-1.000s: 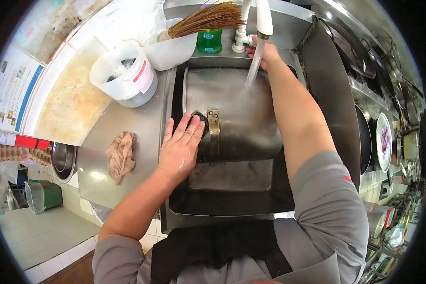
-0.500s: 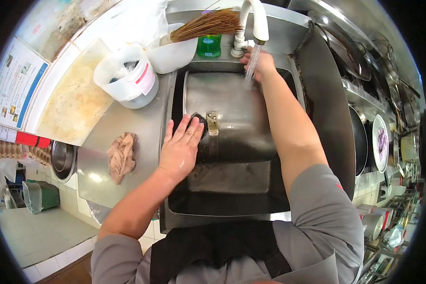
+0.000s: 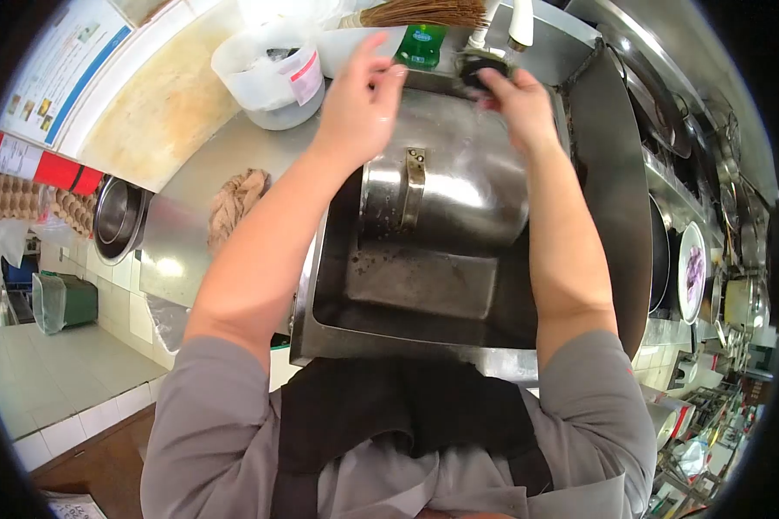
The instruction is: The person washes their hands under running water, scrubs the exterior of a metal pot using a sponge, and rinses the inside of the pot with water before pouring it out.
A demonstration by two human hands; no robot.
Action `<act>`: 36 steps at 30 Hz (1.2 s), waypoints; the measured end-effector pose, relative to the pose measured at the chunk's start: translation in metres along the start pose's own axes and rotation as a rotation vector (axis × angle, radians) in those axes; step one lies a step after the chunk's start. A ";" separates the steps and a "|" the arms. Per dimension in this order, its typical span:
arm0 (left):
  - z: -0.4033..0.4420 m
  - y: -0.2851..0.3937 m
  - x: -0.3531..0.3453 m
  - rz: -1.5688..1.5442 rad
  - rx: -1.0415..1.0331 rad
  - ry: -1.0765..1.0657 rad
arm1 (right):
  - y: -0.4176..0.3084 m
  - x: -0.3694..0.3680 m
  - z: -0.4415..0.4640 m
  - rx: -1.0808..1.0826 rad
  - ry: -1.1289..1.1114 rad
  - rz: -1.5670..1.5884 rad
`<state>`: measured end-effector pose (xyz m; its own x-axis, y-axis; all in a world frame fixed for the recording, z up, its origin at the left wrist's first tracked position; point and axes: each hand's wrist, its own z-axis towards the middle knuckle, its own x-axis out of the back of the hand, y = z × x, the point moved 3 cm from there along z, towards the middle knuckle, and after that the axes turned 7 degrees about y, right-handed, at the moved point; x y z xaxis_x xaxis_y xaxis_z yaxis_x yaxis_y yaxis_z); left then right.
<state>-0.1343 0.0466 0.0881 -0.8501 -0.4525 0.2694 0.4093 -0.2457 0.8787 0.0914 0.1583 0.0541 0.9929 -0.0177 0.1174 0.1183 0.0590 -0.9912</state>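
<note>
A large metal pot (image 3: 459, 186) lies on its side in the sink (image 3: 337, 320), its riveted handle (image 3: 414, 186) facing up. Below the white tap (image 3: 521, 26), my right hand (image 3: 524, 104) grips a dark scouring pad (image 3: 480, 71), slightly blurred. My left hand (image 3: 363, 108) is raised over the sink's far left corner, fingers apart and loosely bent, with nothing visible in them. Just beyond its fingertips stands a green dish soap bottle (image 3: 421, 45). Dark specks dot the pot's side and the sink bottom.
A white bucket (image 3: 268, 78) and a crumpled brown cloth (image 3: 236, 203) sit on the metal counter at left. Behind lies a straw brush (image 3: 424, 12). A metal panel (image 3: 610, 190) walls the sink's right side, with pans (image 3: 659, 251) past it.
My left hand has left the pot and risen toward the soap bottle. The scouring pad has passed to my right hand. The strong water stream under the tap no longer shows.
</note>
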 end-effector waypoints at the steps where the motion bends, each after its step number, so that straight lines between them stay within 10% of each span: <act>1: -0.009 -0.026 0.011 -0.011 0.127 0.055 | 0.021 0.020 0.024 0.040 0.083 -0.109; 4: -0.072 -0.086 0.016 0.057 0.385 0.118 | 0.031 0.008 0.011 0.181 -0.020 -1.122; 6: -0.117 -0.102 0.010 0.064 0.594 -0.041 | 0.056 -0.029 -0.027 0.595 -0.179 -0.981; 13: -0.134 -0.112 -0.005 0.189 0.442 -0.202 | 0.021 -0.096 -0.123 1.004 -0.451 -1.186; 16: -0.154 -0.100 -0.005 0.238 0.534 -0.071 | 0.009 -0.104 -0.065 0.409 -0.386 -1.215; 20: -0.141 -0.093 -0.004 0.234 0.378 -0.069 | 0.022 -0.117 -0.080 0.788 -0.406 -1.079; 23: -0.106 -0.086 -0.014 0.063 0.144 0.025 | -0.001 -0.109 -0.103 0.661 -0.437 -1.280; 26: -0.058 -0.089 -0.019 0.043 0.306 0.061 | -0.016 -0.108 -0.156 0.814 -0.496 -1.693; 28: -0.046 -0.087 -0.026 0.036 0.323 0.080 | 0.004 -0.095 -0.186 1.056 -0.339 -1.416; 36: -0.085 -0.081 -0.038 0.045 0.356 0.002 | -0.002 -0.099 -0.121 0.840 -0.128 -1.477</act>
<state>-0.1073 0.0105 -0.0270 -0.8329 -0.4579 0.3107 0.3049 0.0887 0.9482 -0.0083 0.0394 0.0369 0.0307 -0.4644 0.8851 0.8026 0.5392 0.2551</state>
